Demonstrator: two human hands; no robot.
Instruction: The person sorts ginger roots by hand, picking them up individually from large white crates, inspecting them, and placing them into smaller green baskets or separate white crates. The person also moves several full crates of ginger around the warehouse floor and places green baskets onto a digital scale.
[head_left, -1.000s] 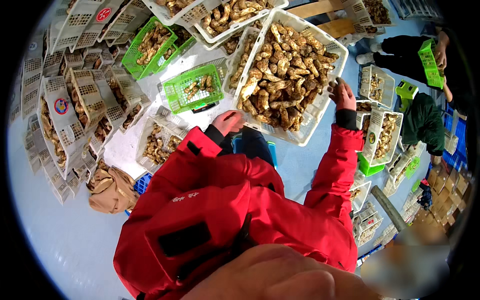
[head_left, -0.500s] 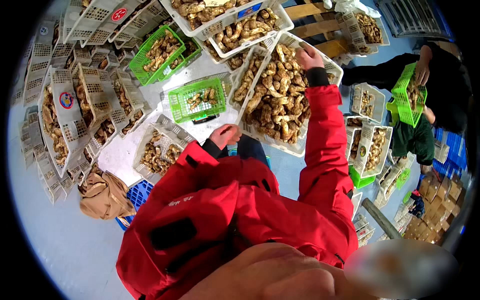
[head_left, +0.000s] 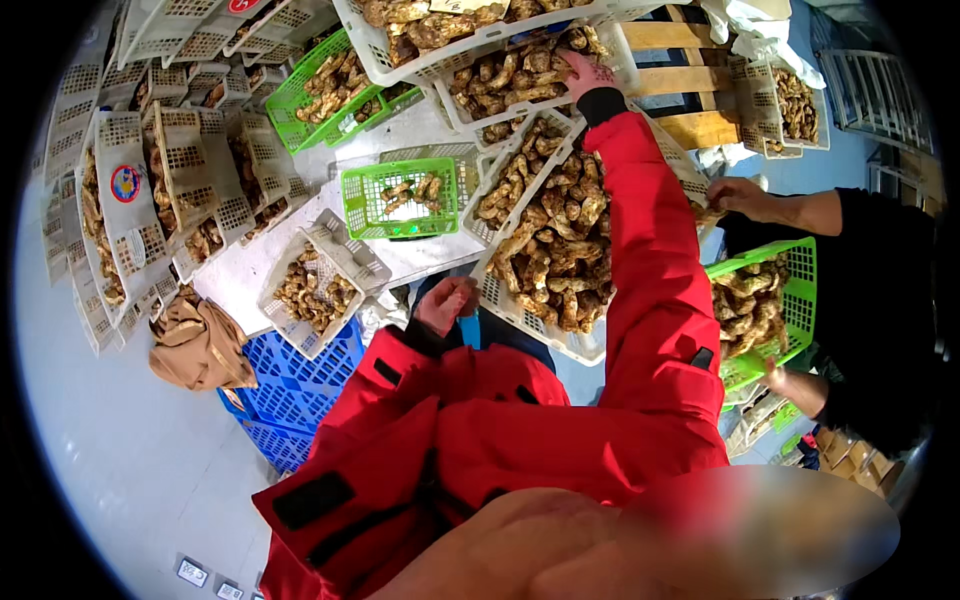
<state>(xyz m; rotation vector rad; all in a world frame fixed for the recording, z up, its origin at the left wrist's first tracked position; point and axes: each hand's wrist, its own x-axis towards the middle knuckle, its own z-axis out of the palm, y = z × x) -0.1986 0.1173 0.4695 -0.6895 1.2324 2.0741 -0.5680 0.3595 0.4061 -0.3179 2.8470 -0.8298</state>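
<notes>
My right hand (head_left: 588, 76), at the end of an outstretched red sleeve, reaches to the right end of a white crate (head_left: 622, 60) of brown mushrooms (head_left: 510, 78). Its fingers are stretched out over the mushrooms there. Close to my body, my left hand (head_left: 446, 305) is closed, and its curled fingers hide whatever they may hold. It is nearest to a large white crate (head_left: 575, 350) heaped with brown mushrooms (head_left: 560, 240). Left of that heap, a green basket (head_left: 350, 205) on the white table (head_left: 390, 262) holds several mushrooms.
White crates (head_left: 140, 225) of mushrooms are stacked at left. A smaller white basket (head_left: 312, 343) stands near a blue plastic pallet (head_left: 300, 370). At right, a co-worker's hand (head_left: 740, 195) is by the large crate; the co-worker also holds a green basket (head_left: 800, 300). A wooden pallet (head_left: 685, 80) lies beyond.
My right hand has moved from the large heaped crate to the white crate farther back. The co-worker has come closer with the green basket, and one of their hands reaches toward the large crate.
</notes>
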